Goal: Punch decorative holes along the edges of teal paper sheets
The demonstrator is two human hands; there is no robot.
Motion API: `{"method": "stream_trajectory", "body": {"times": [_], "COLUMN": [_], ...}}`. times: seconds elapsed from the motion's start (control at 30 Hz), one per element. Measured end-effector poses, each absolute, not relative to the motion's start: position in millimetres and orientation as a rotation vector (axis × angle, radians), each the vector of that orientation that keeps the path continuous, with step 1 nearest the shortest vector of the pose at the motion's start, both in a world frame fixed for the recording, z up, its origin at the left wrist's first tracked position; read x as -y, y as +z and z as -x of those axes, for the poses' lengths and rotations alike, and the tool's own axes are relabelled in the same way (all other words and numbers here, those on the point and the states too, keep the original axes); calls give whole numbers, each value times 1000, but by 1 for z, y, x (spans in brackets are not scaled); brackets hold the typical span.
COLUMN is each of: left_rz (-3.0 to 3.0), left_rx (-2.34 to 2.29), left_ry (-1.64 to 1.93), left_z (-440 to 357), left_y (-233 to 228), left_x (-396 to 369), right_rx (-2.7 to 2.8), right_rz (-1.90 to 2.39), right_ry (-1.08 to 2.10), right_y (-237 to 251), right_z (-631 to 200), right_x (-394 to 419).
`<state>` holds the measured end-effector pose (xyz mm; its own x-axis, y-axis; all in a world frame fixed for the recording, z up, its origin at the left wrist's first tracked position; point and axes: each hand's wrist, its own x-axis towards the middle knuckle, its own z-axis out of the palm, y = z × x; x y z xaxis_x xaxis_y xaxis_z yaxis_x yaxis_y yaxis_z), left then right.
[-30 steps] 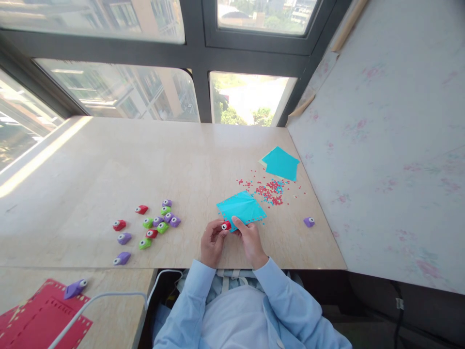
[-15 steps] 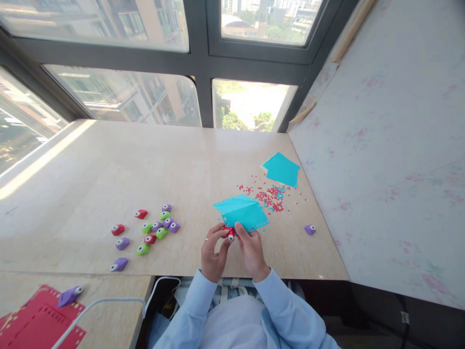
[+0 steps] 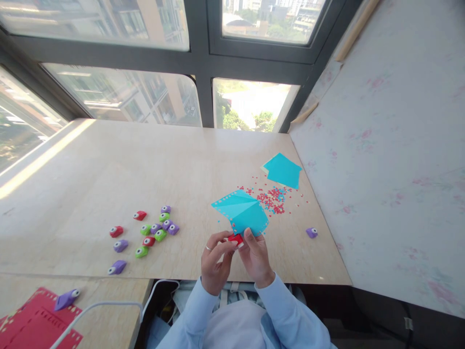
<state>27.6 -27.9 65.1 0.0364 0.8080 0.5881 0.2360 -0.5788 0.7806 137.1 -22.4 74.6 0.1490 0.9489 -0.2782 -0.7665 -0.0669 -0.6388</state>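
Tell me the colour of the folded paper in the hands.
Turquoise blue paper, with punched holes along its edges; head view.

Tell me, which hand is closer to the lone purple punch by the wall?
Right. The right hand sits nearer the lone purple punch, though apart from it, holding the red punch. The left hand is farther off, beyond the right.

Red punch (image 3: 236,238), perforated turquoise paper (image 3: 242,213)

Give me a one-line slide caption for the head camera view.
Both hands, left and right, hold a small red punch on a folded blue paper's edge.
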Motion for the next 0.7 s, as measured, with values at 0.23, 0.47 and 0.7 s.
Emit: {"method": "stream_trajectory", "body": {"times": [0.23,0.47,0.7], "left_rz": [-2040,-2078,-2105], "left_rx": [-1036,-970,-903], "left_ry": [1593,1564,1545], "left_z": [-25,-24,-24], "left_y": [61,63,68], "left_x": [31,31,28], "right_rx": [211,208,157], "right_rz": [783,777,755], "right_ry": [1526,1560,1619], "right_y": [69,60,56], "right_z": [-142,-146,-149], "right_x": [28,33,35]}}
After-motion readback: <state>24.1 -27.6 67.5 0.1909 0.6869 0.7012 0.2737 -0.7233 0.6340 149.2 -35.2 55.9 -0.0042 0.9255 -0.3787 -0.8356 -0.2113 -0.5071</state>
